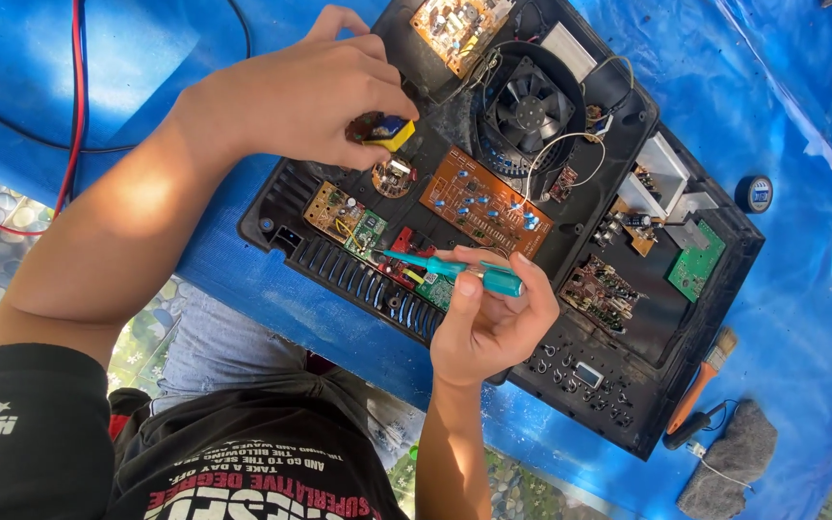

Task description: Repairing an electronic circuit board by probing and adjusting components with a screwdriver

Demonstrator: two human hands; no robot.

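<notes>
The left hand (315,91) pinches a small yellow-and-blue blocky component (387,130) over the open black plastic electronics chassis (647,318). Nearer, the right hand (488,318) curls shut around a translucent teal-handled screwdriver (455,270), its tip left, beside a ridged vent and brown circuit board (485,202).

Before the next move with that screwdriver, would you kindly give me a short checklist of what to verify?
1. Grip: the right hand pinches the teal screwdriver between thumb and fingers. Ok.
2. Tip placement: it points at the small green board by the case's edge; contact cannot tell.
3. Loose part: the left hand holds the yellow and blue part above the case. Ok.
4. Power: red and black wires run off to the side; live or not, cannot tell.
5. Fan: blades look sharp, not spinning. Ok.
6. Brush lies off the case. Ok.
</notes>
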